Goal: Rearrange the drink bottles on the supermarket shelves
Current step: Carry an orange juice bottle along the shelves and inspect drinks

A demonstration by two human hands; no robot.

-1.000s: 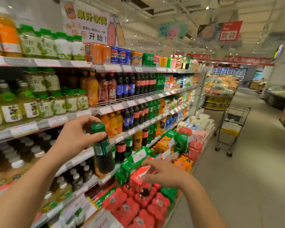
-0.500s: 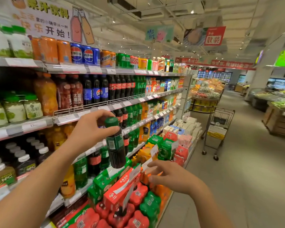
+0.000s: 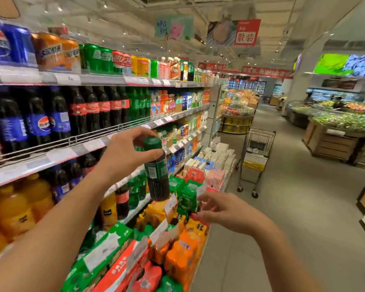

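My left hand (image 3: 124,151) grips a dark bottle with a green cap and green label (image 3: 157,178) by its neck, holding it upright in the air in front of the drink shelves (image 3: 93,144). Those shelves hold cola, blue-label cola, green soda and orange drink bottles in rows. My right hand (image 3: 223,209) hovers lower, fingers spread and empty, just right of green shrink-wrapped packs (image 3: 185,199) on the floor display.
Stacked multipacks in orange, red and green (image 3: 177,249) line the shelf foot. A metal shopping cart (image 3: 255,159) stands in the aisle ahead. Produce stands (image 3: 342,133) sit on the right across the grey floor.
I have moved forward along the aisle; the shelves slid leftward past me. The bottle stayed in my left hand and rose slightly. My right hand lifted off the red pack.
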